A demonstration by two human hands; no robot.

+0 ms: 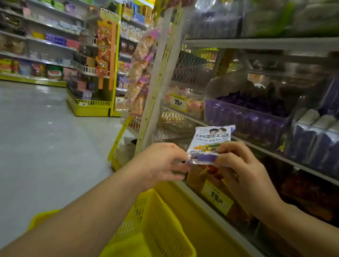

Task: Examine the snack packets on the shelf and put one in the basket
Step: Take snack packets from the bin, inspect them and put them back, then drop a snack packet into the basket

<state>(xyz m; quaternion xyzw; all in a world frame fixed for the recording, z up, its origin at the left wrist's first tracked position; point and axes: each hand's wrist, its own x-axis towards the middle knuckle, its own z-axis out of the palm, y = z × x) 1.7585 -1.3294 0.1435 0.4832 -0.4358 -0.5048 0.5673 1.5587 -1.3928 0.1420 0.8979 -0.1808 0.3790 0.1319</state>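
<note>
While the shelf (274,43) rises on the right and the yellow basket (162,226) sits below the left forearm, the left hand (161,164) and right hand (246,176) each pinch the lower edge of a snack packet (208,140) held upright before the shelf.

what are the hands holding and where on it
A snack packet: left hand pinches its bottom-left corner, right hand pinches its lower right side.

White-and-purple snack packet (210,140), upright in mid-air before the shelf (274,43), above the yellow mesh basket (156,219)
</note>
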